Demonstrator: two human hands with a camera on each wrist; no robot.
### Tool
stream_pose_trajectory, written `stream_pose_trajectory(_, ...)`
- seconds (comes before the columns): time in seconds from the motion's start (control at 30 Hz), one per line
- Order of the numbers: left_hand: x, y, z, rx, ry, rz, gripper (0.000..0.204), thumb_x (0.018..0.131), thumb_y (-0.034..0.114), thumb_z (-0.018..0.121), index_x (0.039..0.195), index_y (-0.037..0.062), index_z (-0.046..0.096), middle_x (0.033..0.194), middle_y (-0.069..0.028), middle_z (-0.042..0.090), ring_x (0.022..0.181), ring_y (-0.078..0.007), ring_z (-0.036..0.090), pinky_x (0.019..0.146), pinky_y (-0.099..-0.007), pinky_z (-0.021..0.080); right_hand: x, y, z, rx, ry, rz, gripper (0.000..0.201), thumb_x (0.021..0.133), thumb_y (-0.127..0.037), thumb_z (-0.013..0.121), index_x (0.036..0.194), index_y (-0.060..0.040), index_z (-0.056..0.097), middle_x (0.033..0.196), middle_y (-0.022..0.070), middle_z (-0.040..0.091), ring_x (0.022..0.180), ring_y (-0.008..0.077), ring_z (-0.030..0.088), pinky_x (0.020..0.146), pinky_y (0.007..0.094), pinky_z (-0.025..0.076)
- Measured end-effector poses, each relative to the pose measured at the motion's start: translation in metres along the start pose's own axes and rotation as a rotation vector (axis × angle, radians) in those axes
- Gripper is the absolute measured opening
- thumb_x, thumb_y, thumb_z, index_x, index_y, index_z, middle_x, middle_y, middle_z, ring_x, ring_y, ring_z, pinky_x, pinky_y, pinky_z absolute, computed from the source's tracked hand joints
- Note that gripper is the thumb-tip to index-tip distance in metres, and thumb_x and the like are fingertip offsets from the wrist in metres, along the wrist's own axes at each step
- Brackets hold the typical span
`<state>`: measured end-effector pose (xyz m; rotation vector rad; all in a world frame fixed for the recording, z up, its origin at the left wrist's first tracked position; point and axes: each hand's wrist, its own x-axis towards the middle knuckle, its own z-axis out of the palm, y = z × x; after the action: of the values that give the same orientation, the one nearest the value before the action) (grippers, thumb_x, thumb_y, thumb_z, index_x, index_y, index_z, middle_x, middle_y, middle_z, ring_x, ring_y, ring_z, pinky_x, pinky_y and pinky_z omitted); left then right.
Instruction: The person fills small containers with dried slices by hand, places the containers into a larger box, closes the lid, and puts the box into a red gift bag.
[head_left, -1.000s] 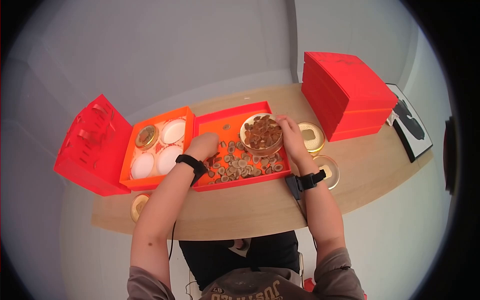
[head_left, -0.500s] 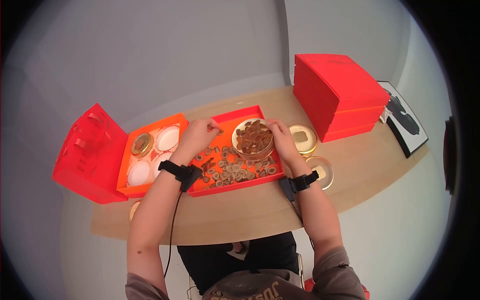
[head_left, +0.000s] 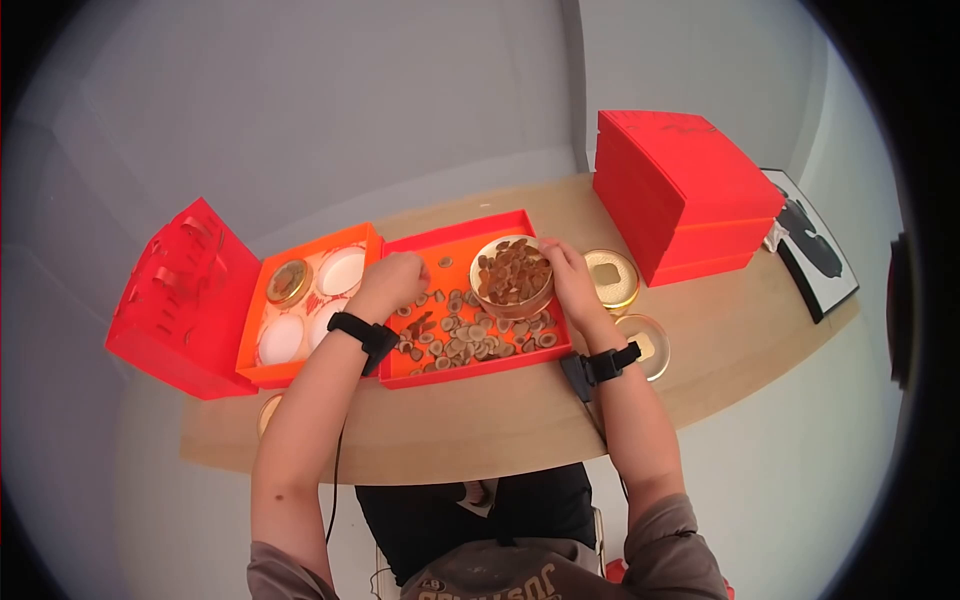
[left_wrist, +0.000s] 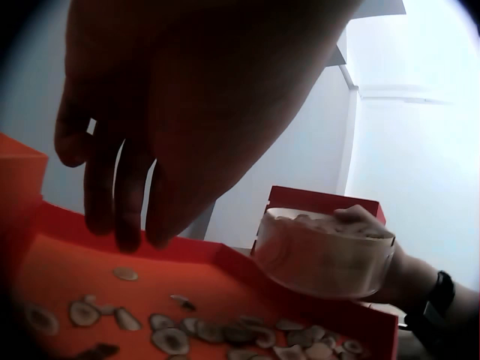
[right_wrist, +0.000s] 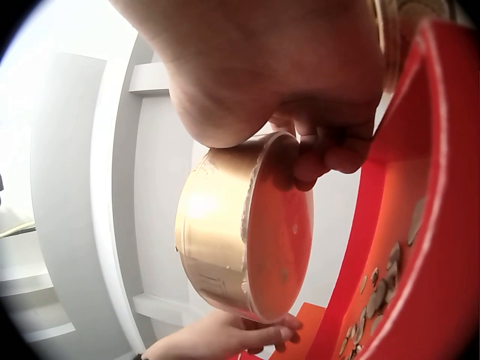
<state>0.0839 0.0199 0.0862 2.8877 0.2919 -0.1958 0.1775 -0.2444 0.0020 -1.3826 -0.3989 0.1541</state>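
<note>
Held in the right of the two hands (head_left: 570,277), raised above the right part of a red-walled tray (head_left: 475,369): a round, open tub (head_left: 516,308), pale-rimmed, with a shiny gold-toned side and a smooth reddish-orange underside in the right wrist view. Heaped with thin, reddish-brown pieces (head_left: 514,272). Scattered and overlapping on the orange floor of the tray, mostly toward the near wall: flat, roundish slices (head_left: 474,334) with dark rims and paler middles (one well apart, nearer the far wall). At the left, a few reddish-brown bits (head_left: 418,325).
</note>
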Motion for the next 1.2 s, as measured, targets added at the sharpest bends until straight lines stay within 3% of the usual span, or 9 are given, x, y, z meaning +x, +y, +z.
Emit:
stream_pose_trajectory(0.03,0.001,-0.005,0.003,0.059,-0.136,-0.086,0.021,0.088,0.020,0.069,0.105,0.0087,0.075,0.104,-0.0101,0.075,0.100,-0.0252,0.072,0.083,-0.0400,0.057,-0.001,-0.001,0.001,0.003,-0.002,0.002,0.034,0.102,-0.029,0.056,0.115,0.0009,0.065,0.107,0.0055,0.066,0.102,0.0117,0.058,0.092,0.0267,0.046)
stream_pose_trajectory(0.13,0.013,-0.022,0.032,0.334,-0.151,-0.108,0.023,0.083,0.023,0.075,0.103,0.0116,0.076,0.103,-0.0087,0.076,0.101,-0.0268,0.072,0.082,-0.0411,0.057,-0.001,-0.003,0.001,0.020,-0.005,0.028,0.034,0.102,-0.029,0.056,0.116,0.0005,0.065,0.106,0.0052,0.066,0.102,0.0114,0.058,0.092,0.0262,0.046)
stream_pose_trajectory(0.33,0.005,-0.008,0.034,0.371,-0.303,-0.095,0.033,0.080,0.021,0.083,0.110,0.0085,0.074,0.103,-0.0094,0.077,0.103,-0.0278,0.073,0.084,-0.0411,0.057,-0.001,-0.001,0.001,0.031,-0.009,0.028,0.035,0.102,-0.029,0.056,0.117,0.0009,0.064,0.108,0.0055,0.067,0.103,0.0116,0.059,0.092,0.0264,0.047)
stream_pose_trajectory(0.57,0.010,-0.010,0.045,0.429,-0.252,-0.104,0.026,0.077,0.023,0.082,0.099,0.0094,0.077,0.098,-0.0098,0.076,0.096,-0.0283,0.073,0.078,-0.0416,0.057,0.001,0.001,-0.001,0.017,-0.019,0.039,0.034,0.102,-0.029,0.056,0.118,0.0006,0.064,0.108,0.0059,0.067,0.104,0.0119,0.059,0.093,0.0268,0.046)
stream_pose_trajectory(0.73,0.007,-0.010,0.043,0.345,-0.227,-0.112,0.019,0.090,0.016,0.068,0.106,0.0075,0.075,0.103,-0.0102,0.076,0.100,-0.0283,0.073,0.082,-0.0412,0.056,0.001,0.001,0.000,0.025,-0.023,0.028,0.034,0.102,-0.029,0.056,0.117,0.0005,0.064,0.107,0.0056,0.066,0.103,0.0120,0.059,0.093,0.0270,0.046)
stream_pose_trajectory(0.97,0.018,-0.032,0.034,0.229,-0.182,-0.018,0.021,0.090,0.023,0.068,0.095,0.0030,0.071,0.095,-0.0136,0.075,0.091,-0.0289,0.072,0.078,-0.0401,0.056,-0.001,0.000,0.000,-0.010,-0.018,0.023,0.034,0.102,-0.030,0.056,0.116,0.0005,0.064,0.106,0.0052,0.067,0.102,0.0121,0.059,0.093,0.0272,0.046)
stream_pose_trajectory(1.03,0.012,-0.032,0.020,-0.081,-0.199,-0.002,0.020,0.092,0.022,0.065,0.100,0.0060,0.074,0.096,-0.0115,0.075,0.090,-0.0276,0.073,0.077,-0.0395,0.057,-0.001,0.001,0.001,-0.008,-0.013,0.016,0.034,0.102,-0.030,0.056,0.116,0.0006,0.064,0.106,0.0053,0.066,0.102,0.0122,0.059,0.092,0.0272,0.046)
stream_pose_trajectory(1.07,0.011,-0.030,0.016,-0.077,-0.194,0.003,0.020,0.092,0.022,0.065,0.100,0.0060,0.074,0.096,-0.0115,0.075,0.090,-0.0276,0.073,0.077,-0.0395,0.057,0.000,0.000,0.001,-0.007,-0.012,0.019,0.034,0.102,-0.030,0.056,0.116,0.0007,0.064,0.105,0.0053,0.066,0.102,0.0123,0.059,0.092,0.0272,0.046)
stream_pose_trajectory(1.2,0.004,-0.013,-0.001,-0.196,-0.001,0.083,0.019,0.095,0.019,0.065,0.099,0.0015,0.070,0.093,-0.0113,0.075,0.086,-0.0221,0.072,0.078,-0.0351,0.056,0.000,0.002,0.000,-0.014,-0.020,0.022,0.034,0.102,-0.030,0.057,0.116,0.0009,0.064,0.105,0.0052,0.066,0.102,0.0124,0.059,0.092,0.0272,0.047)
